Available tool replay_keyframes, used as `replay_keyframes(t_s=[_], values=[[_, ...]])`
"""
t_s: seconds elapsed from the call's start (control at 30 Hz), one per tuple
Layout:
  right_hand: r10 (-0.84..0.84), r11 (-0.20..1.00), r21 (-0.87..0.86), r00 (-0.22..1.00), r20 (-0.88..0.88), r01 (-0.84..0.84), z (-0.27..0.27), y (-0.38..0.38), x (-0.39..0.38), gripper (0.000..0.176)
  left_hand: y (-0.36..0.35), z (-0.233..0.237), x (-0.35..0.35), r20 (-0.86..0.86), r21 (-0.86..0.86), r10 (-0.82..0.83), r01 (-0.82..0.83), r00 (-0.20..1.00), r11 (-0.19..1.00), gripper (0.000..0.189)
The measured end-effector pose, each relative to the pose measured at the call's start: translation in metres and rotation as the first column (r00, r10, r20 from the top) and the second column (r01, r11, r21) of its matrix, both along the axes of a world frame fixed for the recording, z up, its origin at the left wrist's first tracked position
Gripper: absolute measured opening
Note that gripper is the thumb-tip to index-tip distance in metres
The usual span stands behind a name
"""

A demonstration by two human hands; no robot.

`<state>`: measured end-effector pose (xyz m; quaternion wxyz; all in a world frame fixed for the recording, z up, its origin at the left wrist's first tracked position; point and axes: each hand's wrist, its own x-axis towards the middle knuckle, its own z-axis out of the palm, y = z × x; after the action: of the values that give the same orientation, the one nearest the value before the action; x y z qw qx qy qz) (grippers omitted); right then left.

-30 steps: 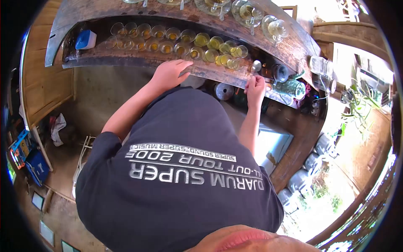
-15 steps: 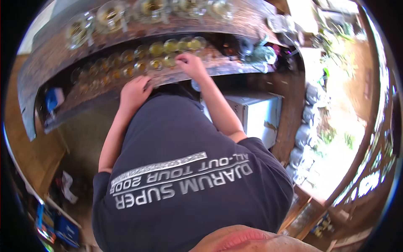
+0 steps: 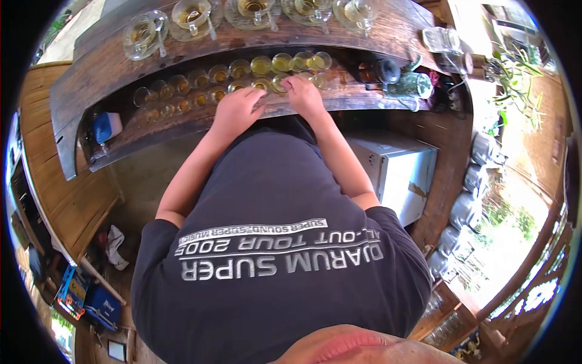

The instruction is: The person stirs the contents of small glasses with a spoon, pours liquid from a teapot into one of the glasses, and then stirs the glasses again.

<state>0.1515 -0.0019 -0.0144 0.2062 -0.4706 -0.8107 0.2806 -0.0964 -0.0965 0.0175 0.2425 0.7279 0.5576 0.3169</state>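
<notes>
Two rows of small glasses with yellow to amber liquid stand on the lower wooden shelf. My left hand is at the front row, its fingers bent and its thumb apart, close to a front-row glass. Beside it, my right hand has its fingertips drawn together at the rim of another front-row glass. The hand partly covers that glass and its neighbours. Both wrists reach over the shelf's front edge.
Clear cups on saucers with spoons line the upper counter. A green glass jug and dark jars stand right on the shelf. A blue-and-white box sits left. A white cabinet is below.
My left hand has moved right along the front row, closer to my right hand. The right hand stays among the front glasses. The whole view has shifted slightly.
</notes>
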Motion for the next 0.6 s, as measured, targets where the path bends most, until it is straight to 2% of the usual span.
replay_keyframes(t_s=[0.07, 0.13, 0.17, 0.23, 0.37, 0.5, 0.57, 0.6], values=[[0.0, 1.0, -0.012, 1.0, 0.022, 0.0, 0.004, 0.002, 0.001, 0.017, 0.014, 0.0, 0.008, -0.051, 0.006, -0.016, 0.016, 0.999, 1.0, 0.04], [-0.023, 0.988, 0.152, 0.997, 0.077, 0.011, 0.007, 0.006, 0.0, 0.015, 0.026, -0.002, 0.015, -0.095, 0.01, -0.042, 0.044, 0.995, 0.999, 0.045], [-0.058, 0.985, 0.165, 0.998, 0.037, 0.051, 0.008, 0.004, 0.0, 0.013, 0.031, -0.002, 0.019, -0.117, 0.002, -0.041, 0.042, 0.992, 0.999, 0.051], [-0.035, 0.992, 0.122, 0.998, 0.059, 0.027, 0.001, 0.005, 0.0, 0.014, 0.042, -0.006, 0.026, -0.164, 0.003, -0.033, 0.034, 0.986, 0.999, 0.064], [0.042, 0.997, 0.065, 0.991, 0.13, -0.051, 0.0, 0.008, 0.006, 0.016, 0.054, -0.008, 0.037, -0.252, -0.029, -0.018, 0.011, 0.967, 1.0, 0.069], [-0.018, 0.993, 0.114, 0.997, 0.079, 0.009, 0.002, 0.018, 0.008, 0.016, 0.06, -0.009, 0.047, -0.303, -0.063, -0.014, -0.005, 0.953, 0.998, 0.071], [0.124, 0.991, 0.026, 0.982, 0.143, -0.129, -0.002, 0.022, 0.009, 0.014, 0.063, -0.011, 0.051, -0.332, -0.082, -0.023, -0.005, 0.943, 0.997, 0.072], [0.119, 0.992, 0.027, 0.985, 0.128, -0.124, 0.001, 0.025, 0.011, 0.014, 0.063, -0.011, 0.054, -0.347, -0.099, -0.02, -0.016, 0.938, 0.995, 0.072]])
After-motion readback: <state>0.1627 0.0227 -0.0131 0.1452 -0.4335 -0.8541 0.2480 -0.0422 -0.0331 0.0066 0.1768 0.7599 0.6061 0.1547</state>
